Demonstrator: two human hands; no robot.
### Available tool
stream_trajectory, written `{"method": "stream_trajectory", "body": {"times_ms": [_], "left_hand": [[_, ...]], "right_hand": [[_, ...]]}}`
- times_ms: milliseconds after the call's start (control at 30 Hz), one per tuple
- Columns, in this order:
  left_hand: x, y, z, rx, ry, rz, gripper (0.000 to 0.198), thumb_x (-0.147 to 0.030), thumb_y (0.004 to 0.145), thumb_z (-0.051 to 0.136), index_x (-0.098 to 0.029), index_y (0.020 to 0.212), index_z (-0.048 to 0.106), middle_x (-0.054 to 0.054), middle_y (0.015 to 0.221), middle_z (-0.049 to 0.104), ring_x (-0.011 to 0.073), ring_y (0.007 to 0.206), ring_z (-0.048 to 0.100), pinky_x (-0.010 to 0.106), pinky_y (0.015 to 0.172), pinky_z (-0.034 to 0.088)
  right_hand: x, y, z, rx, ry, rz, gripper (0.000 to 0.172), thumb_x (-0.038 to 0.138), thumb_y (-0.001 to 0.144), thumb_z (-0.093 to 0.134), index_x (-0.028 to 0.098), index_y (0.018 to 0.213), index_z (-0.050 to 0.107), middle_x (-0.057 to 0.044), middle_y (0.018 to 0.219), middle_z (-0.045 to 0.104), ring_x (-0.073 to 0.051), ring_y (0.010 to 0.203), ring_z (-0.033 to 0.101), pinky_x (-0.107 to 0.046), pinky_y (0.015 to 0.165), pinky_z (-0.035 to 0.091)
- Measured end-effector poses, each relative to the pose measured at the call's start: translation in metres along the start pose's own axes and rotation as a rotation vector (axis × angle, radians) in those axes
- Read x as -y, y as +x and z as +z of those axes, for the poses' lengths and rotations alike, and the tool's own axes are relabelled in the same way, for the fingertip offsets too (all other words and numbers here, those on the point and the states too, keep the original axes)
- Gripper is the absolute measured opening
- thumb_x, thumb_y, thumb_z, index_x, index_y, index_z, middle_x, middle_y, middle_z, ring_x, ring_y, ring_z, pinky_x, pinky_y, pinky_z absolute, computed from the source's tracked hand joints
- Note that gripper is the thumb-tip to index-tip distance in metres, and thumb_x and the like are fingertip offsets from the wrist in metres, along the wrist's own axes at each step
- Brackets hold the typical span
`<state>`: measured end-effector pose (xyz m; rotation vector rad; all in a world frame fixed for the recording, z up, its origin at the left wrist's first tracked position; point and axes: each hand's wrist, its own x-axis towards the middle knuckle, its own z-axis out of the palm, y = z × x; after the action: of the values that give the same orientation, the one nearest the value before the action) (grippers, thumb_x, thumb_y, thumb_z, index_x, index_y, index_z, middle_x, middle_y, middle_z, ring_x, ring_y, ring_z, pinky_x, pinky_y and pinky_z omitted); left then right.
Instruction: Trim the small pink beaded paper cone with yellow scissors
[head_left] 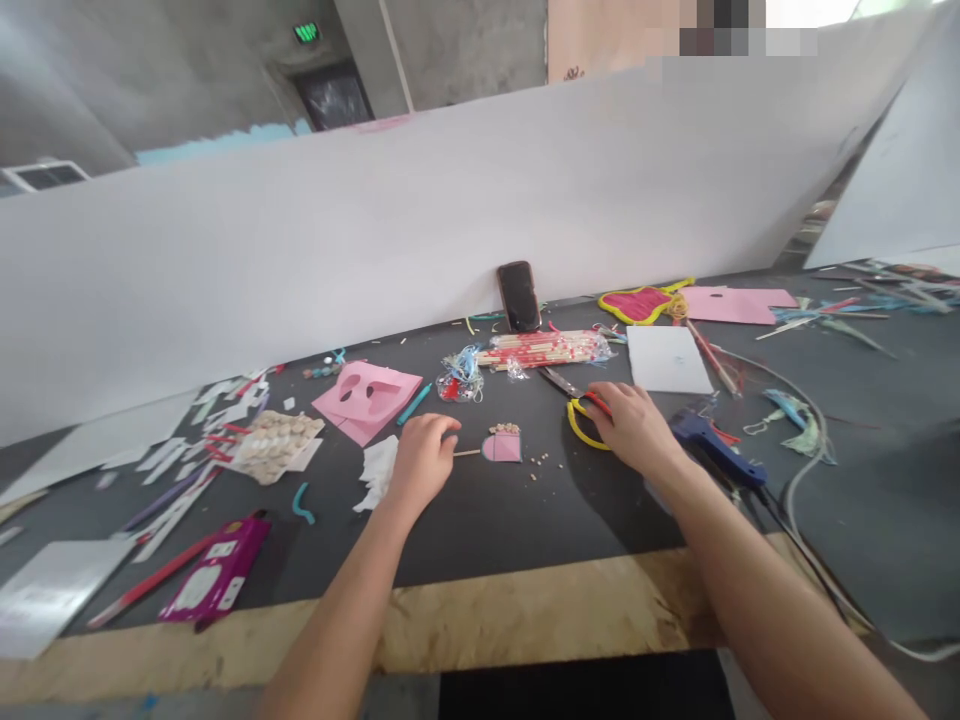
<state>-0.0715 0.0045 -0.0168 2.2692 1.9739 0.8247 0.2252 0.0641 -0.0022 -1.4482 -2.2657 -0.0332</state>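
My left hand [424, 455] is curled, its fingers bent inward, at the end of a thin stick [467, 453]. The stick joins a small pink piece [502, 447] with a dark rim, lying flat, and its other end goes out of sight at my hand. Small beige beads [504, 428] line its far edge, and loose beads [541, 460] are scattered to its right. My right hand [634, 425] is closed on the handle of scissors [562, 382], whose blades point away to the left. The handle shows orange and yellow loops.
A blue glue gun [716, 448] with its cable lies right of my right hand. Bundled sticks [547, 348] lie beneath a leaning phone [519, 296]. Left are pink cut paper [367, 398], a bag of beads [277, 447] and a purple box [216, 575]. A white panel [420, 230] stands behind.
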Motion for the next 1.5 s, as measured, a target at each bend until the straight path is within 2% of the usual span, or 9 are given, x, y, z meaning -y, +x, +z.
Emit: {"method": "stream_trajectory", "body": {"times_ms": [233, 400, 533, 600, 700, 800, 1100, 1300, 1500], "left_hand": [[0.005, -0.013, 0.018, 0.067, 0.012, 0.044, 0.010, -0.013, 0.078, 0.056, -0.020, 0.080, 0.063, 0.008, 0.089, 0.062, 0.0269, 0.094, 0.053, 0.042, 0.086, 0.041], [-0.001, -0.013, 0.015, 0.056, -0.014, 0.015, 0.014, -0.013, 0.083, 0.048, -0.020, 0.077, 0.058, 0.009, 0.086, 0.061, 0.0261, 0.089, 0.053, 0.041, 0.081, 0.042], [-0.016, -0.016, 0.010, 0.003, -0.315, -0.202, 0.012, -0.022, 0.089, 0.041, -0.021, 0.088, 0.053, 0.006, 0.089, 0.062, 0.0207, 0.082, 0.060, 0.034, 0.076, 0.045], [-0.026, -0.019, 0.010, 0.041, -0.544, -0.312, 0.011, -0.027, 0.089, 0.041, -0.021, 0.089, 0.050, 0.003, 0.086, 0.063, 0.0172, 0.074, 0.062, 0.030, 0.072, 0.046], [-0.039, -0.020, 0.011, 0.149, -0.752, -0.358, 0.011, -0.029, 0.087, 0.044, -0.020, 0.085, 0.050, 0.000, 0.076, 0.061, 0.0130, 0.061, 0.058, 0.025, 0.063, 0.046], [-0.046, -0.020, 0.012, 0.176, -0.819, -0.360, 0.010, -0.027, 0.085, 0.047, -0.019, 0.081, 0.052, -0.001, 0.070, 0.059, 0.0111, 0.057, 0.054, 0.023, 0.061, 0.044], [-0.039, -0.021, 0.016, 0.158, -0.967, -0.437, 0.019, -0.029, 0.083, 0.052, -0.018, 0.094, 0.061, 0.000, 0.077, 0.059, 0.0097, 0.058, 0.052, 0.022, 0.059, 0.043], [-0.027, -0.018, 0.018, 0.058, -1.301, -0.620, 0.016, -0.030, 0.080, 0.058, -0.017, 0.088, 0.058, -0.002, 0.074, 0.053, 0.0060, 0.054, 0.047, 0.019, 0.053, 0.040], [-0.024, -0.016, 0.020, 0.026, -1.422, -0.640, 0.018, -0.030, 0.077, 0.065, -0.016, 0.086, 0.058, -0.003, 0.073, 0.050, 0.0044, 0.054, 0.043, 0.017, 0.052, 0.036]], "right_hand": [[-0.014, -0.010, 0.012, 0.121, -0.110, 0.021, 0.024, 0.026, 0.083, 0.049, 0.017, 0.102, 0.060, -0.012, 0.102, 0.065, -0.026, 0.092, 0.058, -0.037, 0.083, 0.041], [-0.007, -0.004, 0.012, 0.164, -0.176, 0.062, 0.027, 0.023, 0.085, 0.047, 0.015, 0.108, 0.058, -0.012, 0.102, 0.066, -0.025, 0.090, 0.060, -0.036, 0.081, 0.041], [-0.003, -0.003, 0.008, 0.159, -0.204, 0.128, 0.025, 0.024, 0.085, 0.046, 0.017, 0.107, 0.056, -0.009, 0.096, 0.068, -0.023, 0.084, 0.062, -0.032, 0.071, 0.041], [-0.005, -0.004, 0.005, 0.155, -0.211, 0.170, 0.024, 0.026, 0.086, 0.045, 0.018, 0.106, 0.055, -0.008, 0.090, 0.069, -0.022, 0.080, 0.063, -0.030, 0.065, 0.041], [-0.008, -0.005, 0.001, 0.170, -0.214, 0.206, 0.022, 0.027, 0.085, 0.046, 0.019, 0.105, 0.055, -0.006, 0.087, 0.069, -0.021, 0.076, 0.064, -0.028, 0.058, 0.039], [-0.010, -0.005, 0.001, 0.198, -0.218, 0.204, 0.024, 0.027, 0.084, 0.048, 0.019, 0.106, 0.055, -0.006, 0.088, 0.069, -0.022, 0.076, 0.064, -0.027, 0.058, 0.039], [0.003, -0.005, -0.004, 0.249, -0.209, 0.203, 0.032, 0.026, 0.082, 0.048, 0.021, 0.113, 0.055, -0.006, 0.079, 0.069, -0.023, 0.072, 0.064, -0.028, 0.054, 0.034], [-0.001, -0.014, -0.013, 0.220, -0.111, 0.268, 0.032, 0.025, 0.074, 0.053, 0.023, 0.106, 0.058, -0.004, 0.081, 0.070, -0.022, 0.064, 0.063, -0.026, 0.049, 0.031], [-0.010, -0.012, -0.015, 0.152, 0.188, 0.311, 0.028, 0.033, 0.076, 0.056, 0.026, 0.103, 0.057, 0.000, 0.085, 0.070, -0.018, 0.073, 0.066, -0.024, 0.056, 0.044]]}}
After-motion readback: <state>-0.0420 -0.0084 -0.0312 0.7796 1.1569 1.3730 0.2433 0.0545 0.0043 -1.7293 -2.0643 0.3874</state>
